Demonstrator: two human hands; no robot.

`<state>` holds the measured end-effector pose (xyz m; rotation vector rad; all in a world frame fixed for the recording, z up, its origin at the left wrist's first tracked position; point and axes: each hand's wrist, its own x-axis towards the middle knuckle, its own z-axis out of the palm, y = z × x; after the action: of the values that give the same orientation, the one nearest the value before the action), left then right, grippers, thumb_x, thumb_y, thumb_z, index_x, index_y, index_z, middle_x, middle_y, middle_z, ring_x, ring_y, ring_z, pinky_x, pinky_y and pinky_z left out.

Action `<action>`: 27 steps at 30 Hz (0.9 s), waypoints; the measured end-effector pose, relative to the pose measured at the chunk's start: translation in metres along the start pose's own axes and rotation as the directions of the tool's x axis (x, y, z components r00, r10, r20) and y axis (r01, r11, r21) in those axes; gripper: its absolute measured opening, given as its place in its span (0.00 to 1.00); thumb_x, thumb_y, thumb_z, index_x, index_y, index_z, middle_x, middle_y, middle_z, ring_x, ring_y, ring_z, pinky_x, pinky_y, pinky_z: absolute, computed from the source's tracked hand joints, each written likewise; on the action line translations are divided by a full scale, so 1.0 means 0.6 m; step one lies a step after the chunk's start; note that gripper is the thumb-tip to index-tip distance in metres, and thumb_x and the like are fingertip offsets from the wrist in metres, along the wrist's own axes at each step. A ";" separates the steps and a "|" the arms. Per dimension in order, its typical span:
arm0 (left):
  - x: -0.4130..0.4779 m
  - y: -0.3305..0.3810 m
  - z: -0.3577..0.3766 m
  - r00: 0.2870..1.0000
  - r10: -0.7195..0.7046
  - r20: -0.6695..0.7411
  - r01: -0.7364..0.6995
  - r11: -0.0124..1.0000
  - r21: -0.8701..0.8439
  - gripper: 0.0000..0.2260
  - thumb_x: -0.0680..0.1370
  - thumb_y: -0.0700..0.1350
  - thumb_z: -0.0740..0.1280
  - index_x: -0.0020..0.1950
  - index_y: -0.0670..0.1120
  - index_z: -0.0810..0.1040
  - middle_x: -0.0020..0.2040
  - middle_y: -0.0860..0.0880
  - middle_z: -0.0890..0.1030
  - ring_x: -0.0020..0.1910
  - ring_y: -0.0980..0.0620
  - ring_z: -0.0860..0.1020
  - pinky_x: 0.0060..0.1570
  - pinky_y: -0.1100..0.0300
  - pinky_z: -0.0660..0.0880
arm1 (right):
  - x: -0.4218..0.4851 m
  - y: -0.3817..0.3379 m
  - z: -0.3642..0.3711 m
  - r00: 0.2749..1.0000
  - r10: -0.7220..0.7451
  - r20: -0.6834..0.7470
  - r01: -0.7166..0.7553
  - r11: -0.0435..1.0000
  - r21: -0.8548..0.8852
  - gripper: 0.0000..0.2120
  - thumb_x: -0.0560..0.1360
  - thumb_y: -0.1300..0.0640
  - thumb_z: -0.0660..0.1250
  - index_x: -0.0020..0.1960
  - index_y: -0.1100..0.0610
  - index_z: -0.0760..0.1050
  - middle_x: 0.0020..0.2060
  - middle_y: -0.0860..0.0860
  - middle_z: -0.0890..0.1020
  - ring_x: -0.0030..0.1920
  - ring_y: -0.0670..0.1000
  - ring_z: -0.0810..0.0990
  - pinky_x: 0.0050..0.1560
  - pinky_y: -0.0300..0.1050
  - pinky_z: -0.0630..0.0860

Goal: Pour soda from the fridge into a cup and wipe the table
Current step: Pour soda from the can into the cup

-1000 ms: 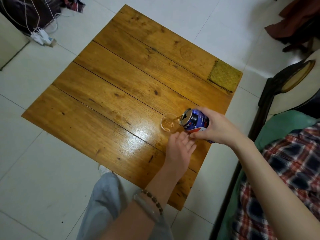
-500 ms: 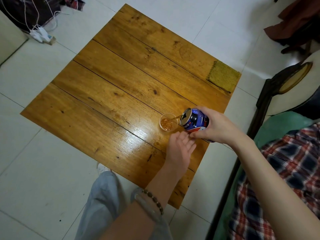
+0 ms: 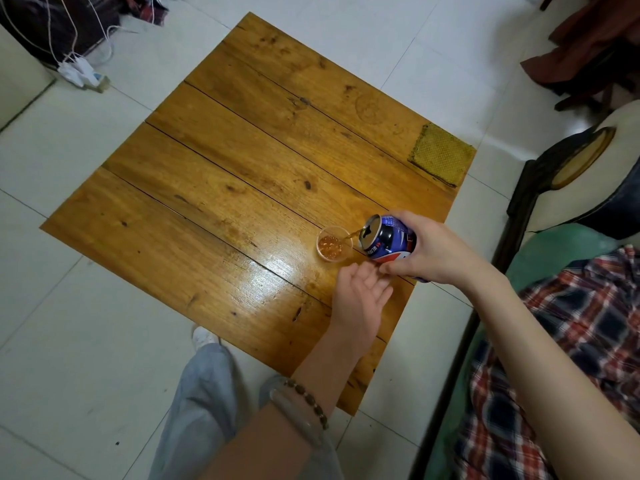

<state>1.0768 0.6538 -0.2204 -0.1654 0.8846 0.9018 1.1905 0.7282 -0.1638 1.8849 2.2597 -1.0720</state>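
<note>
— Pale floor tiles are seen around a low wooden surface (image 3: 242,188). What is met nearest?

— A grey trouser leg (image 3: 204,393), then a beaded bracelet (image 3: 308,403) on the left wrist. Just beyond, the left hand (image 3: 360,299) is laid on the near right part of the surface, fingers straight and loose, nothing held.

— And the soda?

— The can (image 3: 388,242) is gripped round its body by the right hand (image 3: 436,251), fingers and thumb wrapped about it. It is tipped far over, its long axis almost level and pointed left. A thin brown stream is let fall from its mouth into the cup (image 3: 334,244).

— Where is the cup placed?

— Upright on the surface, just left of the can's mouth and just beyond the left fingertips, apart from them. It looks partly filled, with bubbles on top. Pouring is judged to be under way. The mouth must be held over the rim and the can righted before any overflow. The left hand is the nearer one for steadying the cup.

— What is left for wiping?

— A yellow woven cloth (image 3: 441,155) lies at the far right corner, well apart from both hands, with nothing between. Far left on the floor, a white power strip (image 3: 78,72) with cables is seen.
</note>
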 end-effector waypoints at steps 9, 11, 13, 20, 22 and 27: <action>-0.001 -0.004 -0.001 1.000 0.001 -0.004 -0.001 1.000 -0.022 0.25 0.82 0.52 0.47 0.75 0.40 0.59 0.71 0.40 0.68 0.71 0.44 0.66 0.70 0.51 0.60 | 0.000 0.005 0.005 1.000 0.011 0.003 -0.010 1.000 -0.028 0.35 0.63 0.49 0.77 0.66 0.52 0.67 0.52 0.50 0.78 0.50 0.51 0.76 0.52 0.50 0.76; 0.001 -0.005 0.000 1.000 -0.005 -0.006 0.005 0.999 -0.035 0.25 0.82 0.53 0.47 0.75 0.40 0.59 0.71 0.40 0.68 0.71 0.44 0.66 0.71 0.51 0.60 | 0.000 0.006 0.005 1.000 0.014 0.005 -0.014 0.999 -0.034 0.36 0.62 0.50 0.77 0.66 0.52 0.67 0.52 0.50 0.78 0.50 0.51 0.76 0.52 0.50 0.76; 0.003 -0.004 0.000 1.000 -0.011 -0.007 0.010 0.999 -0.044 0.26 0.82 0.53 0.47 0.75 0.40 0.58 0.72 0.40 0.67 0.71 0.44 0.65 0.71 0.51 0.59 | 0.002 0.008 0.006 1.000 0.019 0.004 -0.018 0.999 -0.035 0.36 0.63 0.50 0.77 0.66 0.52 0.67 0.52 0.51 0.78 0.50 0.52 0.76 0.52 0.51 0.76; 0.005 -0.004 0.002 1.000 -0.005 -0.005 0.005 0.999 -0.048 0.25 0.82 0.53 0.47 0.75 0.39 0.60 0.71 0.40 0.68 0.71 0.43 0.66 0.71 0.51 0.59 | 0.006 0.016 0.008 1.000 0.018 -0.008 -0.018 0.998 -0.058 0.37 0.62 0.48 0.77 0.67 0.51 0.67 0.52 0.50 0.77 0.50 0.51 0.76 0.52 0.50 0.76; 0.005 -0.004 0.003 1.000 -0.005 0.003 0.005 0.999 -0.052 0.26 0.82 0.53 0.47 0.74 0.39 0.60 0.71 0.40 0.68 0.71 0.44 0.66 0.71 0.51 0.59 | 0.007 0.016 0.007 1.000 0.014 -0.008 -0.014 0.997 -0.076 0.36 0.62 0.48 0.77 0.67 0.49 0.66 0.51 0.49 0.77 0.50 0.51 0.76 0.51 0.49 0.76; 0.005 -0.005 0.004 1.000 -0.010 0.011 0.010 0.998 -0.055 0.25 0.82 0.53 0.46 0.74 0.39 0.60 0.71 0.39 0.68 0.71 0.44 0.66 0.72 0.51 0.58 | 0.009 0.023 0.009 1.000 0.022 -0.004 -0.023 0.996 -0.090 0.36 0.62 0.47 0.76 0.67 0.50 0.66 0.52 0.50 0.77 0.50 0.51 0.76 0.51 0.51 0.76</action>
<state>1.0813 0.6549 -0.2213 -0.2116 0.8485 0.9171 1.1988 0.7309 -0.1766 1.8736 2.2422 -0.9476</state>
